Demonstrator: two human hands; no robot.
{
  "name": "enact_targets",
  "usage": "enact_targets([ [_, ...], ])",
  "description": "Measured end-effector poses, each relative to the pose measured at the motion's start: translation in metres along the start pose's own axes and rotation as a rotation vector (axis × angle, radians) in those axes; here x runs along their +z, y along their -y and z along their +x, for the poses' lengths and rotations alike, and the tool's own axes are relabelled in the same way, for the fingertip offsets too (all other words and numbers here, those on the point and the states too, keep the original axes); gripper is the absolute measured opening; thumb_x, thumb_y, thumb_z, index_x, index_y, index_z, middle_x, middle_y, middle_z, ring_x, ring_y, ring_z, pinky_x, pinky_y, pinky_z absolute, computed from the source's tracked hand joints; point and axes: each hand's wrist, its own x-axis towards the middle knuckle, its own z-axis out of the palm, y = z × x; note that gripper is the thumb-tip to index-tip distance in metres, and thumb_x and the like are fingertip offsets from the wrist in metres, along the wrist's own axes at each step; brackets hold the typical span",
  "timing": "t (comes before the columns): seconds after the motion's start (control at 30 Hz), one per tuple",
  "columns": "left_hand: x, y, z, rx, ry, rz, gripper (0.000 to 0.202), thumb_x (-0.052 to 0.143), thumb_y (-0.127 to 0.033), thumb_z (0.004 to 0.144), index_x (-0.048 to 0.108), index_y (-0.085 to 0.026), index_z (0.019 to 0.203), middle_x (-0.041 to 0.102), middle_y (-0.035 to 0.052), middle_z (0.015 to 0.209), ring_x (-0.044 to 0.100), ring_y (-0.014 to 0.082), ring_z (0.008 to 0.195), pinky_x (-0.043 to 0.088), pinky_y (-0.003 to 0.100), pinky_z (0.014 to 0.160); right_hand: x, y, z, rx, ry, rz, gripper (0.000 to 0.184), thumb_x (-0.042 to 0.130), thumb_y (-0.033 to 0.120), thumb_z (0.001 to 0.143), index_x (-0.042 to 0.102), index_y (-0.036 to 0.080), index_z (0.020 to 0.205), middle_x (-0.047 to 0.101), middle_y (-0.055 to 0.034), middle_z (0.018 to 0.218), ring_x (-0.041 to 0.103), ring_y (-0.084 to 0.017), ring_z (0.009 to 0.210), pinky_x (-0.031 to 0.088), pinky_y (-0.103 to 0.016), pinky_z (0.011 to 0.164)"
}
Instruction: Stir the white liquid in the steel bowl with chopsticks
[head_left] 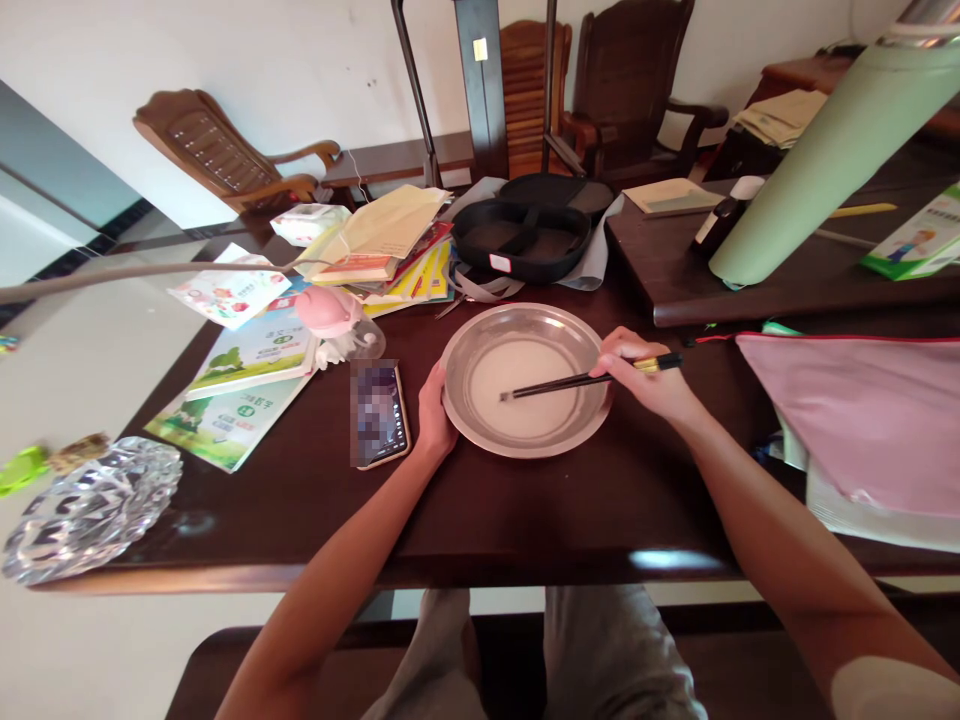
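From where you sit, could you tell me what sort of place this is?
Probably a home living or dining room: wooden armchairs by the wall, picture books and a metal plate on a dark table.

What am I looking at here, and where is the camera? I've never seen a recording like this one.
There is no machine: these are one person's two bare hands, filmed by a camera worn on the head, looking forward and down, so the arms enter from below. The left hand holds the rim of a metal plate on a dark wooden table. The right hand holds a pair of chopsticks, tips down in the plate. Left of the plate lie a phone, books and a glass dish. Behind it is a black case; a pink pouch lies to the right.
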Motion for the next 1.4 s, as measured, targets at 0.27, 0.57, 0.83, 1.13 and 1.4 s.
enact_targets([
  [0.27,0.001,-0.002,-0.001,-0.008,0.015,0.003,0.052,0.082,-0.068,0.091,0.087,-0.024,0.119,0.089,0.0094,0.131,0.078,0.0393,0.135,0.062,0.051,0.119,-0.016,-0.005,0.003,-0.028,-0.205,0.159,0.068,0.078,0.084,0.096,0.075,0.028,0.058,0.058,-0.0034,0.065,0.052,-0.019,0.061,0.042,-0.037,0.054],
  [0.57,0.001,0.000,0.000,-0.008,0.002,-0.004,0.049,0.083,-0.066,0.090,0.087,-0.024,0.114,0.089,0.0091,0.135,0.078,0.0386,0.137,0.061,0.050,0.121,-0.001,-0.002,0.001,-0.053,-0.018,-0.036,0.058,0.078,0.085,0.097,0.087,0.032,0.075,0.069,-0.0060,0.077,0.066,-0.025,0.076,0.054,-0.044,0.072],
  [0.83,0.001,-0.001,0.000,-0.010,0.007,-0.010,0.051,0.084,-0.067,0.089,0.087,-0.024,0.115,0.089,0.0096,0.134,0.078,0.0400,0.137,0.062,0.051,0.120,-0.015,-0.002,0.002,-0.041,-0.125,0.190,0.068,0.078,0.082,0.098,0.073,0.029,0.057,0.057,-0.0027,0.062,0.053,-0.019,0.059,0.043,-0.038,0.054],
  [1.13,0.002,-0.002,-0.001,-0.021,0.003,-0.014,0.050,0.083,-0.066,0.089,0.087,-0.024,0.115,0.089,0.0089,0.133,0.078,0.0389,0.135,0.061,0.050,0.120,-0.008,-0.002,0.002,-0.030,-0.072,-0.021,0.064,0.076,0.089,0.096,0.084,0.031,0.071,0.068,-0.0069,0.075,0.063,-0.024,0.069,0.054,-0.045,0.068],
  [1.4,0.001,-0.002,0.000,-0.006,0.012,0.007,0.049,0.082,-0.066,0.090,0.087,-0.024,0.115,0.089,0.0087,0.133,0.078,0.0388,0.136,0.061,0.050,0.120,-0.010,0.001,0.000,0.006,0.010,0.114,0.065,0.077,0.085,0.097,0.081,0.029,0.066,0.067,-0.0042,0.071,0.057,-0.019,0.062,0.048,-0.039,0.060],
])
